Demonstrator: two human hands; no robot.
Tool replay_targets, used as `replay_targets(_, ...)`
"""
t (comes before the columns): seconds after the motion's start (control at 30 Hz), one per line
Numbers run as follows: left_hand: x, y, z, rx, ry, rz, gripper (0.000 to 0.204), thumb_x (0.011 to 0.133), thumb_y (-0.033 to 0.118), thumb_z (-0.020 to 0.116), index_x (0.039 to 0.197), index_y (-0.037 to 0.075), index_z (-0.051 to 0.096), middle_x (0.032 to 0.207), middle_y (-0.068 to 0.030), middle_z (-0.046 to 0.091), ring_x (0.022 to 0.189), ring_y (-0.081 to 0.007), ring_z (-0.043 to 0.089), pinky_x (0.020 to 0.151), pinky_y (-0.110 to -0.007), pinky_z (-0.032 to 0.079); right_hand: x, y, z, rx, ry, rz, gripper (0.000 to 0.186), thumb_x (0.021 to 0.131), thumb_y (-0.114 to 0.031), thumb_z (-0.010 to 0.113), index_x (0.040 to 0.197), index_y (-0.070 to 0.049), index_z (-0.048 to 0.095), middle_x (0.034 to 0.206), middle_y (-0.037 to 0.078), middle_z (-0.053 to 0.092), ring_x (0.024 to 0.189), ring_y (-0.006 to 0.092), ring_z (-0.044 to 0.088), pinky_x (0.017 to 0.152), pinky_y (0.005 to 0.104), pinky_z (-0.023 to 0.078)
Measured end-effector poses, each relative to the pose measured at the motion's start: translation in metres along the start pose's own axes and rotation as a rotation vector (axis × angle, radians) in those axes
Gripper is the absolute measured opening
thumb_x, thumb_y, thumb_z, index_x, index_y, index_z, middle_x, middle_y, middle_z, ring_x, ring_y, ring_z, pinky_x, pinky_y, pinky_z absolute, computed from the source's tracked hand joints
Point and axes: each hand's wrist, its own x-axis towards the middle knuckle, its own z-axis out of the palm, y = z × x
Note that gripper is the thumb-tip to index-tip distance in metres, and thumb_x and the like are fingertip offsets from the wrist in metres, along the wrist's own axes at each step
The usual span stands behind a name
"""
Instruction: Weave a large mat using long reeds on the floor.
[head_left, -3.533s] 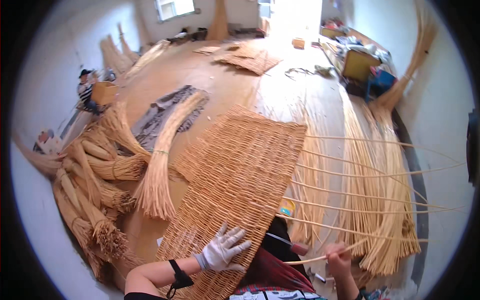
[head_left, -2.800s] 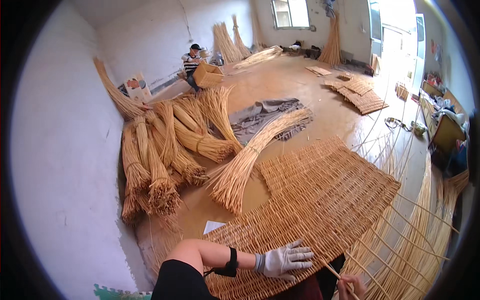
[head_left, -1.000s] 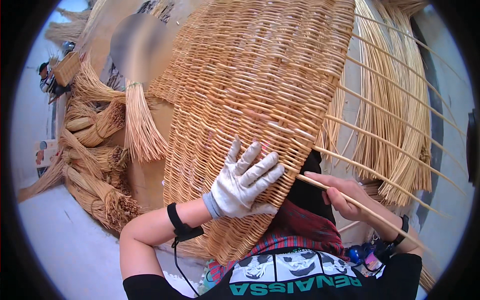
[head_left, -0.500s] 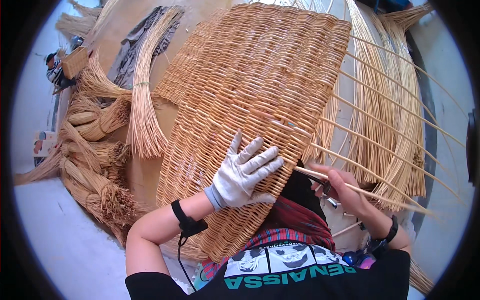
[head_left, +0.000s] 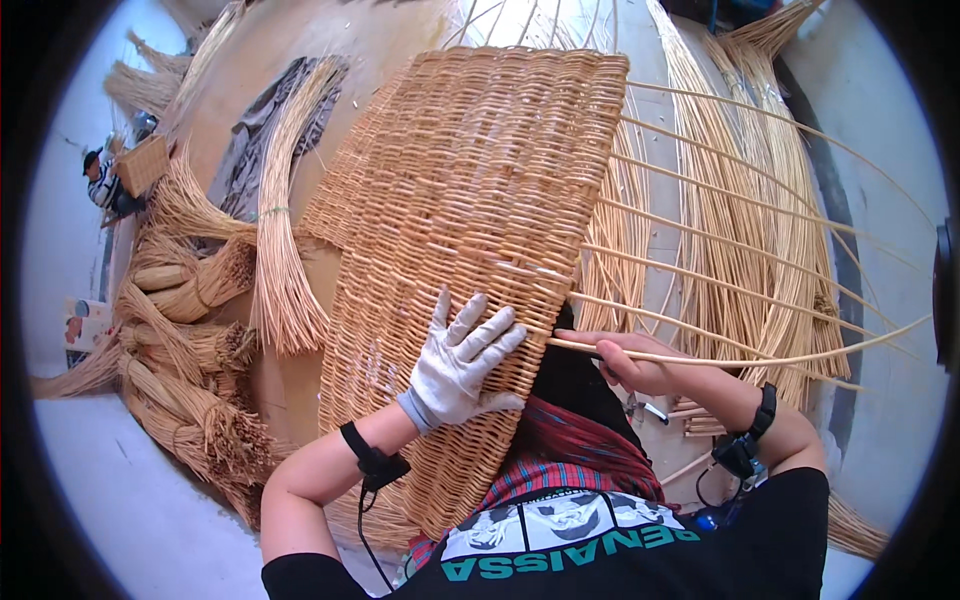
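A large honey-coloured woven wicker panel (head_left: pixel 470 180) leans across my lap, slightly tilted. My left hand (head_left: pixel 462 362), in a white glove, lies flat on its lower part with the fingers spread. At the panel's right edge my bare right hand (head_left: pixel 638 366) is closed around a pale wicker rod (head_left: pixel 760 361), thumb on top, close to where the rod meets the weave. Its fingertips are partly hidden under the rod. Several more long rods (head_left: pixel 700 178) stick out from the same edge above this hand.
Bundles of wicker rods lie at the left (head_left: pixel 190 370), along the right (head_left: pixel 745 230) and beside a grey cloth (head_left: pixel 265 130). Small tools (head_left: pixel 652 412) and cut sticks (head_left: pixel 697 418) lie under my right forearm. Far left, a person (head_left: pixel 103 182) holds a woven box (head_left: pixel 143 166).
The panel has shifted left and turned slightly more upright, my left hand still on it. My right hand has moved left and taken a flatter grip on the rod at the edge.
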Motion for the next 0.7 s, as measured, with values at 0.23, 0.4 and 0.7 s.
replay_targets(0.23,-0.008,-0.001,0.005,-0.058,-0.018,-0.013,0.097,0.077,0.073,0.078,0.155,0.02,0.056,0.165,-0.0088,0.047,0.157,-0.0378,0.035,0.13,-0.065,0.011,-0.008,0.014,0.014,-0.056,0.07,0.039,0.077,0.096,-0.052,0.074,0.158,-0.016,0.05,0.143,0.019,0.066,0.13,0.0378,0.065,0.108,0.0458,0.053)
replay_targets(0.4,-0.01,0.001,0.008,0.011,0.001,-0.001,0.099,0.089,0.084,0.052,0.166,0.023,0.037,0.173,-0.0057,0.034,0.162,-0.0345,0.024,0.131,-0.065,0.006,-0.002,0.042,0.029,-0.257,0.414,-0.094,0.037,0.088,-0.021,0.076,0.123,-0.009,0.073,0.09,0.011,0.075,0.085,0.0258,0.073,0.077,0.0415,0.057)
replay_targets(0.7,-0.023,-0.007,0.022,-0.111,0.098,0.028,0.098,0.09,0.08,0.057,0.166,0.021,0.039,0.172,-0.0065,0.036,0.162,-0.0359,0.025,0.129,-0.07,0.004,-0.05,0.111,0.008,-0.206,0.056,0.186,0.022,0.088,-0.018,0.08,0.105,-0.006,0.078,0.071,0.001,0.065,0.065,0.0126,0.064,0.061,0.0326,0.051)
